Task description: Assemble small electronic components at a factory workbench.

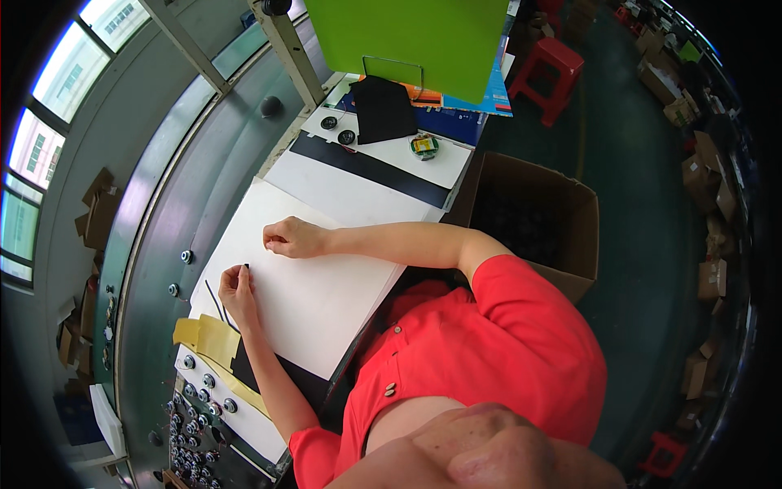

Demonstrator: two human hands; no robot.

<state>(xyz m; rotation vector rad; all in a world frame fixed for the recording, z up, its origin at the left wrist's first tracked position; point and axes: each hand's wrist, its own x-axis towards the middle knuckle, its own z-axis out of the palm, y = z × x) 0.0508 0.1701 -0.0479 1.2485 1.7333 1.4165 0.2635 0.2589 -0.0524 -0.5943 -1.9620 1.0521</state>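
Observation:
Over the white board (pixel 326 293) on the bench, my left hand (pixel 238 298) is closed in a pinch. A tiny black piece (pixel 247 266) shows at its fingertips, too small to name. Just above and to the right, my right hand (pixel 295 237) hovers with curled fingers pressed together; whatever they may hold is hidden. The two hands are close but apart. Beside my left hand lie thin black strips (pixel 215 300). Yellow paper (pixel 213 341) and a black sheet (pixel 281 379) lie by my left forearm.
Several small round speaker-like parts (pixel 195 424) crowd the lower left. At the bench's far end are two black round parts (pixel 328 123), a black cloth-like sheet (pixel 383 110), a green round item (pixel 424 147) and a green panel (pixel 407 41). A cardboard box (pixel 578 236) stands right, a red stool (pixel 550 77) beyond.

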